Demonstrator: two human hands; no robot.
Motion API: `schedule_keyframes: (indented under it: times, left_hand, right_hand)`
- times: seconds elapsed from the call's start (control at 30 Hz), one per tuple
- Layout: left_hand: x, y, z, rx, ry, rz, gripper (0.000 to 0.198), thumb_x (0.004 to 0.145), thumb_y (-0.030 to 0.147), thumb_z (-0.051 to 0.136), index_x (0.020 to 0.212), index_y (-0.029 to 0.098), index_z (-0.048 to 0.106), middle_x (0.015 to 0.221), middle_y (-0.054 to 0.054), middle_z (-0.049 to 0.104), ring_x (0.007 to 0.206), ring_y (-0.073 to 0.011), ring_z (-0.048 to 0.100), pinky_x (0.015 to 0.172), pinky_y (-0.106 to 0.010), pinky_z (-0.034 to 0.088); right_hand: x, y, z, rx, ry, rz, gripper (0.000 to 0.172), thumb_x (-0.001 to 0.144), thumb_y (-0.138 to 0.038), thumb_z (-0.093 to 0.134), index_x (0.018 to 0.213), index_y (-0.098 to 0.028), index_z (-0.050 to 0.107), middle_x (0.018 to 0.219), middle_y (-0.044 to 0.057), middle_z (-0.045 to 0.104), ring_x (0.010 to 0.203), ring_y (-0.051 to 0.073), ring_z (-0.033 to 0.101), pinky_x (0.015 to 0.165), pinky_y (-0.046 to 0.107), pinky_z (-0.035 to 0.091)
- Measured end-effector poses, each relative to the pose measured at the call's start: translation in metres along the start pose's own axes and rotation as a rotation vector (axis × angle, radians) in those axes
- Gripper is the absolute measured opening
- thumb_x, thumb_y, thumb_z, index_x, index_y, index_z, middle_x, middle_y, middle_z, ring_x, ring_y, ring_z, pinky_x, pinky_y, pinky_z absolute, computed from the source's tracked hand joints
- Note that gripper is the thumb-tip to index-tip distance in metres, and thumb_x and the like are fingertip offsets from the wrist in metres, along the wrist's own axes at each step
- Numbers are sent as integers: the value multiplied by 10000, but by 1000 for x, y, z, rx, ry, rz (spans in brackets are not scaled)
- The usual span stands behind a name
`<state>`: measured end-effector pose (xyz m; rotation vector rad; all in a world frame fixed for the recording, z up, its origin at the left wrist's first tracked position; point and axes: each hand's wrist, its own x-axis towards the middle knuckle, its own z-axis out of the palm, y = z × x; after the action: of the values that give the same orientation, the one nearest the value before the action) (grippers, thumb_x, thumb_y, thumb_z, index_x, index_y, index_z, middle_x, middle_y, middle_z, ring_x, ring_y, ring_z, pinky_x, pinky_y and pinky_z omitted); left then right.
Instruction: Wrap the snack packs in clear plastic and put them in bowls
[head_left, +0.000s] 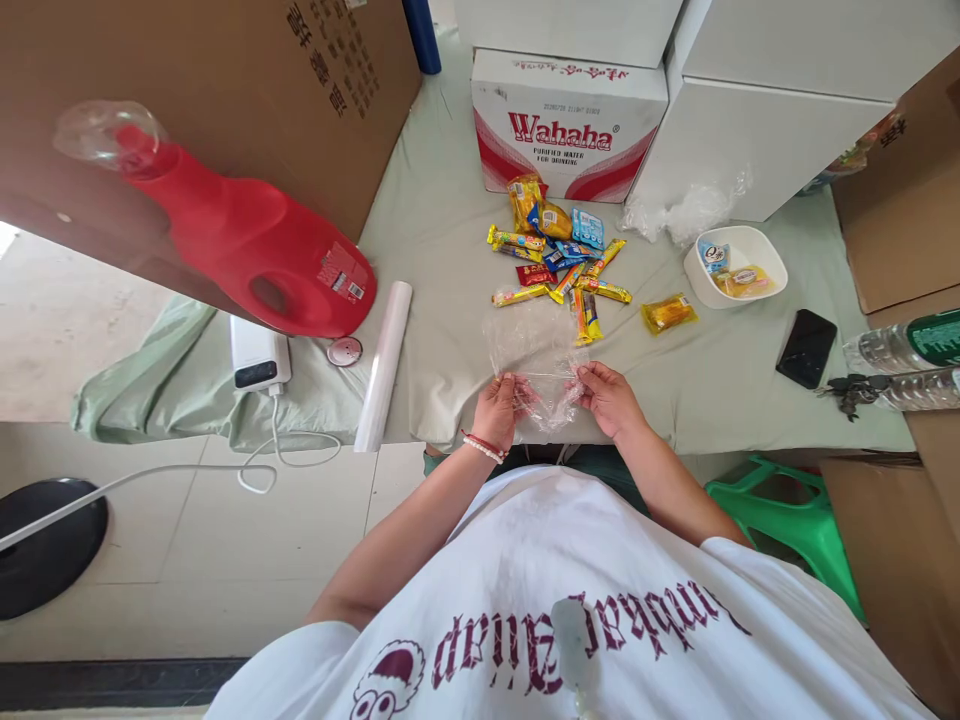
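A thin, crinkled clear plastic food cover (551, 400) is stretched between my two hands at the table's front edge. My left hand (498, 405) pinches its left side, and a red and white bracelet circles that wrist. My right hand (606, 396) pinches the right side between thumb and fingers. The plastic's far part spreads toward a pile of small wrapped snacks (559, 255) in yellow, blue and red packets. To the right of the pile lies a single yellow snack packet (669, 313). A white bowl (776, 262) farther right holds a few wrapped snacks.
Crumpled clear plastic (694, 212) lies behind the bowl. A phone (806, 348), keys (851, 393) and plastic bottles (922, 340) are at right. At left are a plastic roll (384, 365), power bank (259, 352) and red jug (262, 250). A Wahaha carton (568, 125) stands behind.
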<state>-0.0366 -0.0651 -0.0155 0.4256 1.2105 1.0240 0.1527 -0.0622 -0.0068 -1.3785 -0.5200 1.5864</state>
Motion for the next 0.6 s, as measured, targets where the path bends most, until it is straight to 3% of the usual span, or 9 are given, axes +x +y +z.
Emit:
schedule_keyframes:
  times: [0.13,0.27,0.37,0.43,0.5,0.6]
  left_hand:
    - [7,0,-6,96,63,66,435,824,630,728,833,209,619,514,83,454,399,-68,379,402,-216,284]
    - [7,1,-7,186,75,115,486,823,696,692,782,220,604,478,86,403,387,-75,342,389,-222,242]
    - [3,-1,-4,267,52,183,521,835,740,652,766,226,613,465,76,407,392,-86,354,406,-232,260]
    - [0,-3,-2,311,19,233,545,845,764,623,757,225,625,463,67,420,399,-90,361,415,-239,265]
    - [-1,-4,-1,306,2,250,568,853,780,598,746,223,629,460,61,425,398,-91,355,416,-246,256]
    - [1,-1,-8,256,33,209,574,853,784,589,736,223,619,447,67,388,385,-91,328,405,-249,230]
  right_hand:
    - [1,2,-7,20,-5,58,450,596,-487,931,831,-225,650,687,-35,635,629,135,636,594,272,585]
    - [1,4,-10,-6,50,80,421,732,-558,839,897,-244,614,703,-34,612,624,142,648,570,283,605]
    - [-1,6,-1,-66,67,76,554,747,-611,808,1140,-278,605,866,-5,665,736,184,704,550,292,599]
    - [-2,10,7,-187,70,23,786,645,-471,908,1325,-294,556,927,-4,676,744,180,691,548,274,576]
    - [-3,15,12,-316,63,-51,977,540,-259,942,1420,-289,520,868,-38,658,688,149,640,571,255,555]
    - [-2,16,6,-360,-26,-70,916,520,-140,881,1376,-271,581,765,-77,631,664,135,603,617,258,551]
